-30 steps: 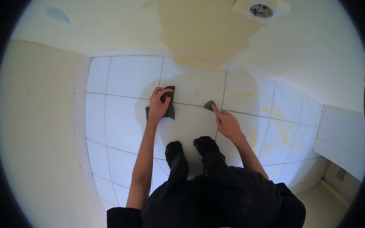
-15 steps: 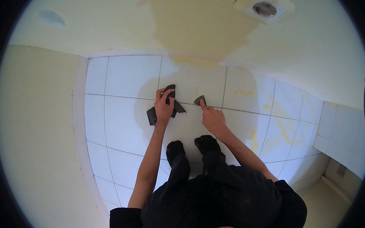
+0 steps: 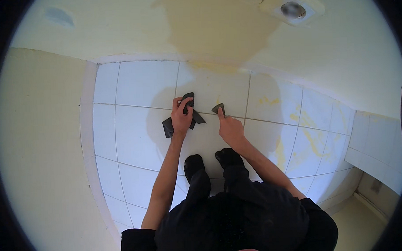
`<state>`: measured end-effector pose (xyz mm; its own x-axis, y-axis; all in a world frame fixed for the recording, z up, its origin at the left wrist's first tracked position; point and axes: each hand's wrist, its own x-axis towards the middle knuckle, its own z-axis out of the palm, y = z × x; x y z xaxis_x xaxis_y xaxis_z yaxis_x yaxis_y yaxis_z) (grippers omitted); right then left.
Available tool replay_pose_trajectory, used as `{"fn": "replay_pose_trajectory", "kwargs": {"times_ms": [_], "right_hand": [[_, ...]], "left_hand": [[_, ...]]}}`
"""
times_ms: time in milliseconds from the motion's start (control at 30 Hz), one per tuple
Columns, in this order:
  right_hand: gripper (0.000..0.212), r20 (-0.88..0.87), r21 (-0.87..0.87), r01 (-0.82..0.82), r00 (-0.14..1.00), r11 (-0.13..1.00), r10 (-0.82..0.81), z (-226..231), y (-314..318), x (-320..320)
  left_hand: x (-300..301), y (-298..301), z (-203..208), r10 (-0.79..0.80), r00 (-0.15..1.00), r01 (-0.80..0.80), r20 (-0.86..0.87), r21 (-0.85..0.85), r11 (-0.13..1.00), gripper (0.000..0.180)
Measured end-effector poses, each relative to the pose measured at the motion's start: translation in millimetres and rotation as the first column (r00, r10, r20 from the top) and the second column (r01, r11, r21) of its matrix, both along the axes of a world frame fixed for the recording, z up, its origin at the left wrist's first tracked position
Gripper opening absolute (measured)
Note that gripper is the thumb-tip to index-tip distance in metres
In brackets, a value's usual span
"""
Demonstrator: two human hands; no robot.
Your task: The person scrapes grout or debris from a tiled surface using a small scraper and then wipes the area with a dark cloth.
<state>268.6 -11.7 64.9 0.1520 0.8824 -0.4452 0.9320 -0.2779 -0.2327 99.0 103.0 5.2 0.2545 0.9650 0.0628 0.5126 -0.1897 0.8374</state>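
Observation:
My left hand (image 3: 181, 116) is closed around a crumpled black cloth (image 3: 167, 126), whose loose ends hang out beside the fingers. To the right of it, my right hand (image 3: 231, 129) grips a small scraper (image 3: 218, 109) with a dark, flared blade, the index finger stretched along it. The blade is over a white floor tile, close to a grout line. A small yellow smear (image 3: 218, 99) lies just beyond the blade. The scraper's handle is hidden in my palm.
More yellow stains (image 3: 312, 139) mark the tiles (image 3: 141, 132) on the right. My feet in black socks (image 3: 228, 157) stand close behind my hands. A cream wall (image 3: 131, 26) with a round fitting (image 3: 293, 10) rises ahead; another wall (image 3: 42, 131) bounds the left. A tiled step edge (image 3: 375, 163) lies right.
My right hand has shifted slightly left with the scraper, and the blade has turned a little. My left hand with the cloth has hardly moved.

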Motion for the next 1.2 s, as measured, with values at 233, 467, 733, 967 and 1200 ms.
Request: {"fn": "replay_pose_trajectory", "kwargs": {"times_ms": [233, 467, 733, 967, 1200], "right_hand": [[0.064, -0.007, -0.050, 0.017, 1.000, 0.999, -0.017, 5, 0, -3], [0.064, -0.036, -0.048, 0.026, 0.999, 0.999, -0.028, 9, 2, -2], [0.064, -0.011, -0.042, 0.006, 1.000, 0.999, -0.006, 7, -2, -5], [0.064, -0.003, 0.009, -0.015, 1.000, 1.000, 0.015, 0, -5, -2], [0.063, 0.000, -0.006, -0.022, 1.000, 1.000, 0.022, 3, -5, -4]], "left_hand": [[0, 0, -6, -0.019, 1.000, 0.019, 0.001, 0.079, 0.997, 0.034], [-1, 0, -2, -0.023, 1.000, 0.024, -0.011, 0.072, 0.997, 0.034], [1, 1, 0, -0.008, 1.000, 0.008, -0.003, 0.021, 1.000, 0.035], [2, 1, 0, -0.005, 1.000, 0.004, 0.024, 0.038, 0.999, 0.034], [2, 0, 1, -0.019, 1.000, 0.018, 0.002, 0.078, 0.997, 0.034]]}}
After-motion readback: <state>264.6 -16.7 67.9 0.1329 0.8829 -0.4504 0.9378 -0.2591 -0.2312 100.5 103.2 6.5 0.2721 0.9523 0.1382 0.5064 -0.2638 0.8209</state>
